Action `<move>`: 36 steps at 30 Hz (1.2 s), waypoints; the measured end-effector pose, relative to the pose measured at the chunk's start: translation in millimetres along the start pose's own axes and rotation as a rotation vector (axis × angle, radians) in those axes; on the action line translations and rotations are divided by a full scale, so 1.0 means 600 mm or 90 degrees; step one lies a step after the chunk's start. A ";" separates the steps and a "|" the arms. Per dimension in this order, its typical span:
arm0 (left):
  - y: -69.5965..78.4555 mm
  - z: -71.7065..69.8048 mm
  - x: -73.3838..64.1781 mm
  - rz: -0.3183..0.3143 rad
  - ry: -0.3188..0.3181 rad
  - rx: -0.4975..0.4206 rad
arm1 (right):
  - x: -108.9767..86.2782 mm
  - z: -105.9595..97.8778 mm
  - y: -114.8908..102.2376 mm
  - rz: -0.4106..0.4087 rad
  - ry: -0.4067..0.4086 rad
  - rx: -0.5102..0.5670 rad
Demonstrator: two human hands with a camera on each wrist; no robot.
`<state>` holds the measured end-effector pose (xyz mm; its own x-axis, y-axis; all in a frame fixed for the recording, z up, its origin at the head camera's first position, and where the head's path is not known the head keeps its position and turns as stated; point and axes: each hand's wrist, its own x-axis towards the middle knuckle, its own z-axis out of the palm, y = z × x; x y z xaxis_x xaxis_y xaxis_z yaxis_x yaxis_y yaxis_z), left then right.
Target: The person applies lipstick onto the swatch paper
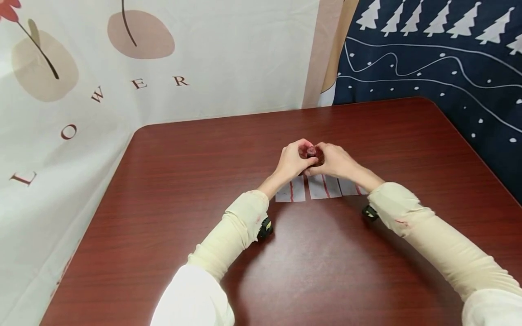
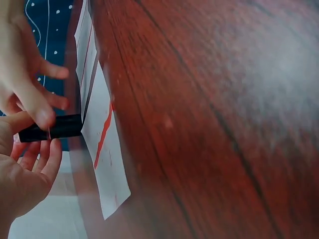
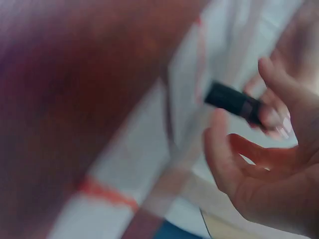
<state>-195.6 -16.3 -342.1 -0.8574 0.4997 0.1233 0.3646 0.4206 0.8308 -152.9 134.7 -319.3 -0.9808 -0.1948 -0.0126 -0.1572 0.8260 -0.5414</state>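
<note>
Over the far middle of the table, my left hand (image 1: 289,162) pinches a black lipstick tube (image 2: 66,126) with a clear, pinkish end. In the right wrist view the lipstick tube (image 3: 228,98) is tilted, its clear end by the left fingertips. Close beside it is my right hand (image 1: 337,163), fingers spread and loosely bent around the tube without gripping it. Whether a right fingertip touches the tube I cannot tell. Beneath the hands lie white paper strips (image 1: 319,188) with red lines across them; the right forearm partly hides the rightmost one.
The dark red wooden table (image 1: 183,181) has rounded far corners. A white printed cloth (image 1: 236,54) hangs behind and to the left. A navy cloth (image 1: 408,68) with white trees hangs at the right. Black wrist cameras (image 1: 266,229) sit under both sleeves.
</note>
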 end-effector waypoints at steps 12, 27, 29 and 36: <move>-0.004 -0.007 -0.008 -0.023 -0.032 0.057 | -0.078 -0.078 0.067 0.096 -0.134 0.009; -0.030 -0.062 -0.035 -0.019 -0.098 0.050 | -0.124 -0.083 0.109 0.112 -0.164 0.010; -0.035 -0.075 -0.042 -0.023 -0.098 0.044 | -0.129 -0.084 0.114 0.117 -0.165 0.009; -0.049 -0.106 -0.064 -0.010 -0.104 0.047 | -0.142 -0.082 0.131 0.128 -0.162 -0.011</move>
<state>-196.6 -96.0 -336.6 -0.7953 0.6060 0.0153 0.3821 0.4815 0.7888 -87.2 242.5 -319.5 -0.9322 -0.1516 -0.3286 0.0322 0.8697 -0.4925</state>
